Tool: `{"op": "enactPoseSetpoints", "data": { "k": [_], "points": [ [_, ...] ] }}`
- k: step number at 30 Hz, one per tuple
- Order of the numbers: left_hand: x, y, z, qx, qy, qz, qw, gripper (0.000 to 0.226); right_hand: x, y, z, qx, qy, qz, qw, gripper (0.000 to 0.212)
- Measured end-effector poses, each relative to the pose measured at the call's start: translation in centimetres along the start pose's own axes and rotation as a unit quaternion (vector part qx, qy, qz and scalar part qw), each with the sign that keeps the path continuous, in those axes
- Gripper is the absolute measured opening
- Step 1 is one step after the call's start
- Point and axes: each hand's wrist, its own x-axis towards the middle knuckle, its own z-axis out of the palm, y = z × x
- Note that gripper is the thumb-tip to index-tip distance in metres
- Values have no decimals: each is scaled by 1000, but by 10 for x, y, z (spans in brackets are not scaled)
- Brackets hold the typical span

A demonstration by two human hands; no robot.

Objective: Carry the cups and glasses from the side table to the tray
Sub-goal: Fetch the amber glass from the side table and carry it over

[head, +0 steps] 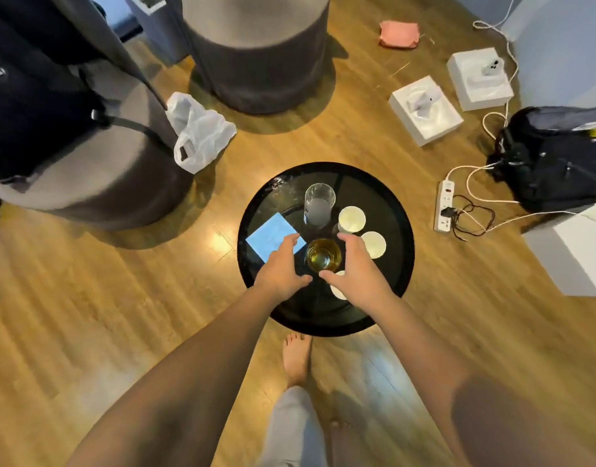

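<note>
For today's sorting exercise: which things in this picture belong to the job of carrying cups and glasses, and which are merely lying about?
Job: amber glass, clear glass, three white cups, side table, left hand, right hand.

Lying about: blue paper, plastic bag, power strip, white boxes, backpack.

counter (391, 291) is carrying: two glasses, one clear (319, 204), one amber-filled (324, 255) | three white cups (352, 220) (373, 244) (338, 289) | one blue paper (271, 238) | floor is holding: two white boxes (425, 110) (479, 78) | one power strip (444, 206) | one plastic bag (197, 131) | two hands (280, 268) (355, 268) are reaching in
</note>
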Motion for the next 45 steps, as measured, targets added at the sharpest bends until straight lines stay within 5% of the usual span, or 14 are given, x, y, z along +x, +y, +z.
{"op": "enactPoseSetpoints", "data": {
  "k": [11,21,30,37,41,45],
  "points": [
    [83,-41,62,16,-72,29,997,89,77,50,76,-198,-46,13,979,112],
    [69,-16,27,-133,-60,85,986,75,78,20,34,-81,-24,-11,996,106],
    [2,166,-87,-280,-28,240,929,92,2,-98,-162,63,181,-75,979,102],
    [-122,345,-171,-321,30,414,851,85,-118,-179,-316,229,382,-173,879,96],
    [-202,418,-192,-324,36,478,815,95,-194,-206,-382,268,426,-229,833,90],
    [-265,471,-201,-324,69,519,788,89,-260,-212,-427,244,420,-257,835,91]
  ]
}}
